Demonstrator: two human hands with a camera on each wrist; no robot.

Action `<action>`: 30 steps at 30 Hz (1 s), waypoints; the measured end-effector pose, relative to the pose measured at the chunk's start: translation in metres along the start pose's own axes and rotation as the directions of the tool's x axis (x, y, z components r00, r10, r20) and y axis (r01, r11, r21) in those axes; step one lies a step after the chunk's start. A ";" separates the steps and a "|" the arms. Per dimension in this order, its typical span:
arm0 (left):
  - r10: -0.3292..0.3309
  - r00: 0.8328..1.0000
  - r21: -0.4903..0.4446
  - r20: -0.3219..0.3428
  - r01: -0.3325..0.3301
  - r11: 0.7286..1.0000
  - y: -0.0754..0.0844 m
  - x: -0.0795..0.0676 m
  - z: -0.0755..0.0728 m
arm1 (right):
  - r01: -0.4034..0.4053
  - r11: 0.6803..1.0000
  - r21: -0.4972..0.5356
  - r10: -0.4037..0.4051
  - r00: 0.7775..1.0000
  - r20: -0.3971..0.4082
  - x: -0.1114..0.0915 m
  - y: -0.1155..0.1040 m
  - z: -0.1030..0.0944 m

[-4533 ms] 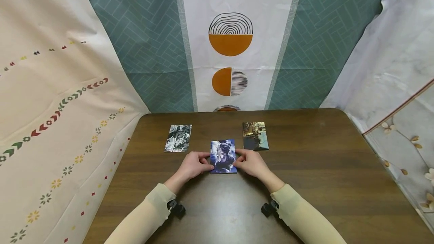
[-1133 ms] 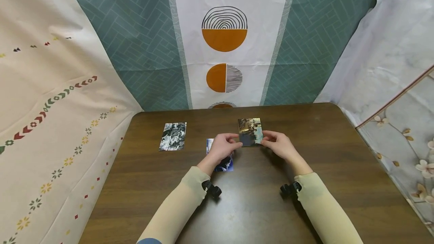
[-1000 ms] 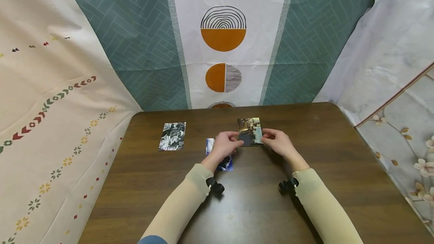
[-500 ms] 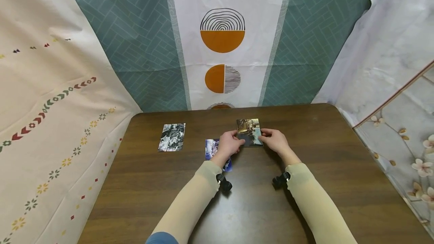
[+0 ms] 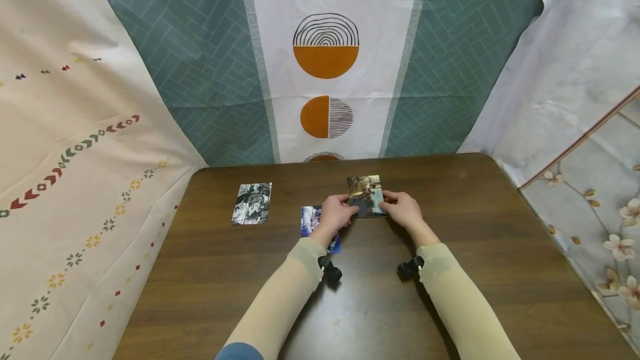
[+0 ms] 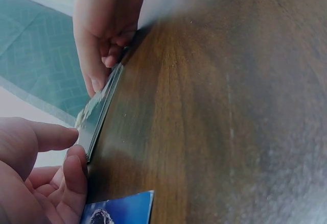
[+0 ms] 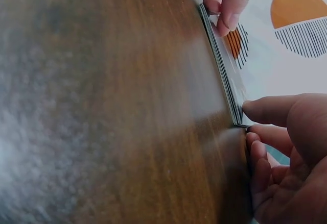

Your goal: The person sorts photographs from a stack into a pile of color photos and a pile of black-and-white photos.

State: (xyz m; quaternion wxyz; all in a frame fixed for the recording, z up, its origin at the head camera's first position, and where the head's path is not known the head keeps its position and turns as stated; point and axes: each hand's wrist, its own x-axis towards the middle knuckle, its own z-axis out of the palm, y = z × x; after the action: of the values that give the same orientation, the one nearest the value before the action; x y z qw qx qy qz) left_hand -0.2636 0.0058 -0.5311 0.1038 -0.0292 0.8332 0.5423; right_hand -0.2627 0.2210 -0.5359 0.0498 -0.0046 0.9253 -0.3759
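A thin stack of picture cards (image 5: 367, 196) lies at the back of the table, its top card showing a gold and dark teal scene. My left hand (image 5: 334, 213) holds its left edge and my right hand (image 5: 404, 210) its right edge, thumbs on the near corners. Seen edge-on in the right wrist view, the stack (image 7: 220, 60) shows several layers. Partly hidden under my left forearm and hand is a blue picture card (image 5: 309, 218); its corner (image 6: 134, 206) appears in the left wrist view. Farther left lies a black-and-white picture card (image 5: 251, 204).
The brown wooden table (image 5: 225, 293) extends toward me and to the right. Behind it hangs a teal and white cloth (image 5: 200, 60). Patterned cloths stand along the left (image 5: 100, 182) and right (image 5: 565, 99) sides.
Both hands have gone from the edges of the blue card to the stack at its right. Over the last second they barely shift, still at the stack's edges, while the head view drifts slightly.
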 end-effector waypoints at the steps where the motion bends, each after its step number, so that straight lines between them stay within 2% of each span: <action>1: -0.001 1.000 -0.003 -0.001 0.001 1.000 0.000 0.000 0.000 | 0.001 1.000 0.001 -0.001 1.000 0.000 0.000 0.000 0.000; 10: -0.012 1.000 -0.031 -0.004 0.012 0.999 0.004 -0.004 -0.002 | 0.011 1.000 -0.004 -0.011 1.000 0.002 -0.001 -0.001 -0.001; 18: -0.036 0.999 -0.056 -0.006 0.035 0.998 0.001 -0.002 0.000 | -0.020 1.000 0.011 0.020 0.999 0.026 -0.005 -0.001 -0.001; 24: -0.030 1.000 -0.084 -0.009 0.029 0.996 0.001 -0.004 0.000 | -0.029 0.999 0.029 0.029 0.999 0.016 -0.005 -0.001 0.000; 27: -0.032 0.999 -0.096 -0.008 0.032 0.995 0.001 -0.005 0.000 | -0.032 0.998 0.057 0.031 0.999 0.017 -0.006 -0.001 -0.001; 30: -0.034 0.999 -0.118 -0.009 0.033 0.993 0.002 -0.006 -0.001 | -0.053 0.990 0.133 0.050 0.998 0.026 -0.006 0.000 -0.001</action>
State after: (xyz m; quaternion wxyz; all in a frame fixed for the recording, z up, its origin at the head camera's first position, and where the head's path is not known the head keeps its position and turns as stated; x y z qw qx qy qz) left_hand -0.2577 0.0052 -0.5281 0.1064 -0.0523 0.7998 0.5884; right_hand -0.2563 0.2221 -0.5350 0.0701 0.0182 0.8973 -0.4354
